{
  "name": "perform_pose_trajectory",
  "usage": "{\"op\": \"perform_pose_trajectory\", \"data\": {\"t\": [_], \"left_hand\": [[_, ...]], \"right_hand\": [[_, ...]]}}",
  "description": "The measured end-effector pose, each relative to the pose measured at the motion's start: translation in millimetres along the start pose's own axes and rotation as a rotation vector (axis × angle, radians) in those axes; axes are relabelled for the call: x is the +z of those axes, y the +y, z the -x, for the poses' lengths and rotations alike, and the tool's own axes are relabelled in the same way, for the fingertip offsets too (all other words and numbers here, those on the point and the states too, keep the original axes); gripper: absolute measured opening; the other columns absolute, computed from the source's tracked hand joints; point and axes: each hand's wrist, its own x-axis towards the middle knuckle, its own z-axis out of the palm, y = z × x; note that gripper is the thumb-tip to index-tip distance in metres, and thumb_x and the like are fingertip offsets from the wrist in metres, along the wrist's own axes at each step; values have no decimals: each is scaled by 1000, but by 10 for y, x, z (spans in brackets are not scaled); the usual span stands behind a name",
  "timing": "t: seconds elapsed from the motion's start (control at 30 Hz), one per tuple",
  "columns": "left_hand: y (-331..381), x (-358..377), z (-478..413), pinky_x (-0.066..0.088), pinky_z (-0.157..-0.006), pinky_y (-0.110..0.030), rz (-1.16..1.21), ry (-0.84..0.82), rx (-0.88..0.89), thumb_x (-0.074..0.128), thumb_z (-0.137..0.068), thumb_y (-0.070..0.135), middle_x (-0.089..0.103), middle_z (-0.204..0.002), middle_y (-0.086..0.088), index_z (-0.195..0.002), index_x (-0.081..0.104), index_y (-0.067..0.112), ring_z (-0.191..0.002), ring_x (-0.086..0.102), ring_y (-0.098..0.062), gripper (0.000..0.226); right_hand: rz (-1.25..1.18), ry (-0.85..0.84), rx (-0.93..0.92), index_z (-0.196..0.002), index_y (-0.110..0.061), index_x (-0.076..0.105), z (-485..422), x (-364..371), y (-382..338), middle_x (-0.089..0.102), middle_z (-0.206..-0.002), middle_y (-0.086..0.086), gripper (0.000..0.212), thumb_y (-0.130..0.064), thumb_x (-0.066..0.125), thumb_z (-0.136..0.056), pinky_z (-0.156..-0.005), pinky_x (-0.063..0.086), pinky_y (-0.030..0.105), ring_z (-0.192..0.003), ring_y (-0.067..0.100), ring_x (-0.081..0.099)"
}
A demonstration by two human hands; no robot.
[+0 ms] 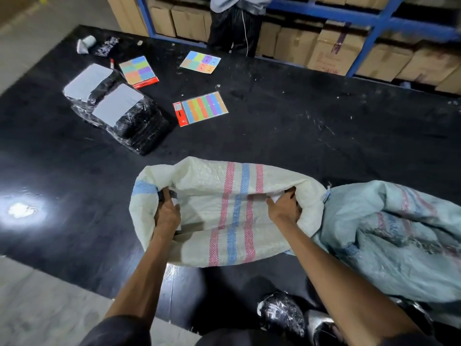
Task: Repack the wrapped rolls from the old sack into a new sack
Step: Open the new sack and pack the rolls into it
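Both hands were in the mouth of the cream woven sack w/ pink & blue stripes [232, 221], which lay on the black tabletop [274, 136]. L hand [166, 214] gripped a black wrapped item [166, 195] at the sack's left fold. R hand [287, 208] had its fingers curled into the right fold, gripping cloth. The crumpled pale-blue woven sack [389, 236] touched it on the right. Black film-wrapped rolls [282, 313] lay by the near edge.

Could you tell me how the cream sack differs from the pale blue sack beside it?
The cream sack is held open at its mouth by the left hand and right hand; the blue sack lies crumpled beside it. The cream sack looks clean, the blue sack dingier. Both are woven with pink and blue stripes.
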Motion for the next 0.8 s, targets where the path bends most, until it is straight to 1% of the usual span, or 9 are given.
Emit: {"op": "perform_pose_trajectory", "data": {"t": [0.13, 0.27, 0.3, 0.37, 0.43, 0.5, 0.6, 0.67, 0.8], "left_hand": [[232, -136, 47, 32, -114, -41, 26, -181, -146, 49, -101, 20, 38, -154, -18, -159, -11, 23, -136, 43, -39, 83], [482, -347, 218, 29, -118, -44, -10, -288, -155, 47, -101, 32, 25, -159, -23, -160, 9, 13, -141, 34, -41, 73], [570, -408, 324, 31, -116, -40, 0, -312, -128, 47, -102, 33, 27, -159, -21, -158, 18, 8, -138, 39, -37, 68], [757, -534, 661, 39, -104, -32, 87, -292, 32, 54, -102, 30, 44, -150, -15, -152, 36, 6, -116, 58, -28, 59], [921, -580, 1193, 45, -95, -29, 188, -213, 320, 64, -97, 23, 58, -134, -11, -145, 49, 11, -113, 61, -26, 52], [991, -541, 1712, 44, -85, -23, 252, -230, 545, 74, -90, 21, 64, -118, -2, -138, 56, 18, -104, 62, -20, 51], [947, -251, 2332, 41, -85, -21, 218, -503, 666, 81, -71, 42, 63, -114, 3, -136, 54, 26, -101, 60, -14, 73], [851, 23, 2611, 42, -95, -26, 136, -640, 675, 77, -57, 60, 55, -125, 1, -145, 44, 25, -116, 54, -16, 99], [691, 607, 2937, 32, -116, -46, -156, -588, 685, 88, -50, 56, 34, -154, -7, -155, 18, 29, -144, 30, -29, 130]], "right_hand": [[-20, -71, 11, -152, 0, 21, 64, -130, -96, 34, -155, 20, 76, -36, 60, -98, -114, 32, 45, -144, 38, 35], [-11, -192, -154, -152, -3, 29, 316, -375, -81, 39, -152, 17, 61, -20, 54, -98, -107, 44, 39, -136, 35, 44], [-38, -230, -223, -151, -5, 34, 428, -485, -26, 42, -150, 17, 57, -16, 53, -98, -105, 45, 38, -134, 34, 46], [-131, -241, -359, -149, -6, 41, 676, -744, 119, 50, -145, 14, 52, -11, 52, -99, -104, 45, 34, -130, 31, 51], [-265, -129, -472, -149, -8, 44, 987, -1048, 425, 57, -142, 7, 53, -7, 55, -97, -106, 43, 29, -128, 24, 55], [-377, -50, -532, -146, -15, 51, 1241, -1300, 779, 64, -135, 3, 52, -7, 60, -95, -106, 46, 28, -121, 16, 62], [-330, -131, -512, -141, -26, 53, 1589, -1569, 1418, 68, -122, -7, 52, -15, 66, -93, -98, 52, 30, -106, 9, 65], [-188, -240, -472, -144, -31, 48, 1778, -1608, 1800, 65, -126, -8, 61, -25, 74, -88, -100, 51, 33, -109, 10, 63], [291, -363, -480, -156, -33, 22, 2034, -1270, 2334, 47, -150, 1, 107, -53, 83, -70, -116, 32, 45, -138, 23, 44]]}}
